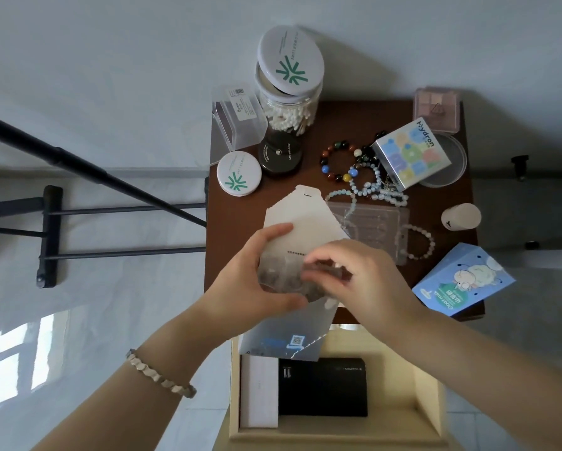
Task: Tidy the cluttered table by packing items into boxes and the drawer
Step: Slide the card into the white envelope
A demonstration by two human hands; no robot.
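Observation:
Over the front edge of the small brown table (344, 125), my left hand (256, 278) grips a frosted translucent pouch (289, 333) with a blue label and QR code, together with a beige card packet (300, 219). My right hand (357, 275) pinches the pouch's top from the right, fingers curled on it. Below them the beige drawer (429, 385) stands open, holding a black box (325, 388) and a white box (259, 390).
The table carries a cotton-swab jar (289, 102), a clear plastic box (240, 122), a round white tin (238, 173), a dark compact (281, 156), bead bracelets (341, 164), a Hydron box (409, 154), a pink palette (437, 107), a clear tray (377, 226), a small cream bottle (461, 217) and a blue goat-milk box (462, 281).

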